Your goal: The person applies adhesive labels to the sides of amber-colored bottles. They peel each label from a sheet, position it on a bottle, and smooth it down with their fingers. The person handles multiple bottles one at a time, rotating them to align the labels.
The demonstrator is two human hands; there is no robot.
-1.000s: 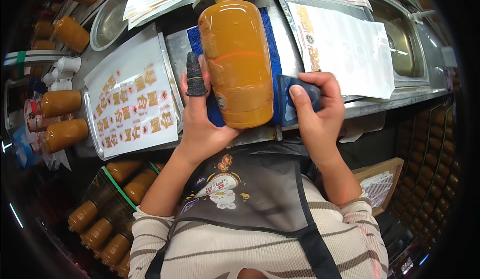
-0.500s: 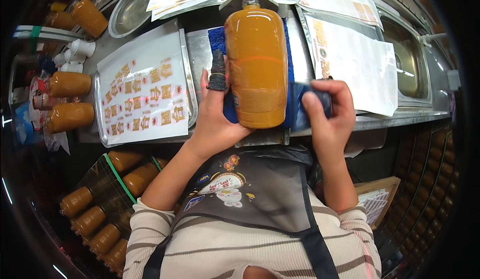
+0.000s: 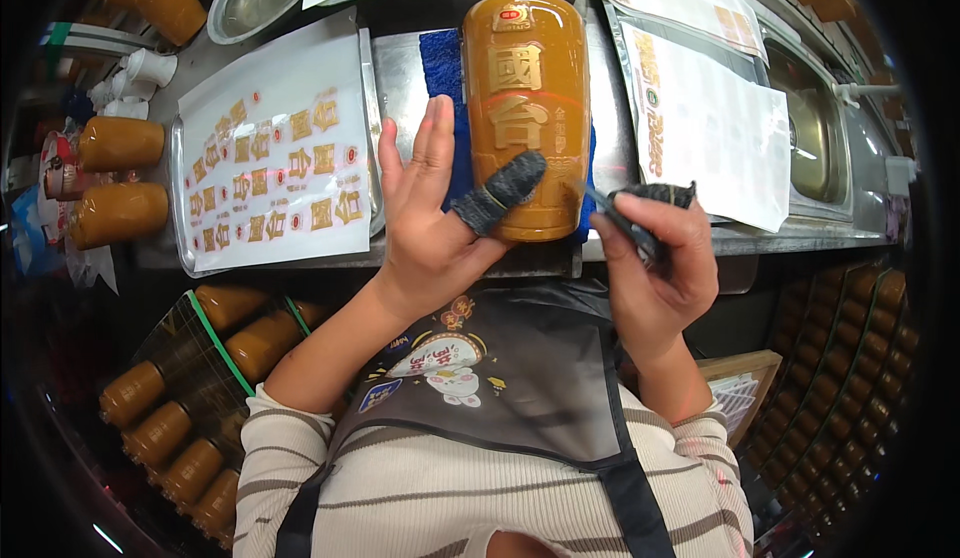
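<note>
A large amber-brown ceramic bottle [image 3: 525, 88] lies on its side on a blue mat [image 3: 442, 68] on the steel counter, neck pointing away, gold characters on its face. My left hand [image 3: 435, 208] is open beside it, fingers spread; its thumb wears a dark grey cot and presses on the bottle's lower part. My right hand [image 3: 655, 258] pinches thin dark tweezers [image 3: 615, 220], their tip at the bottle's lower right edge. A dark cot covers one right fingertip too.
A metal tray holds a sheet of gold stickers [image 3: 275, 173] at left. More brown bottles [image 3: 118, 173] stand at far left and in crates [image 3: 185, 418] below the counter. Printed sheets [image 3: 705, 118] and a steel sink [image 3: 820, 128] lie at right.
The bottle now lies flat with its lettered face up. Both hands let go of its sides; the left opened with its thumb on the bottle, the right now holds tweezers.
</note>
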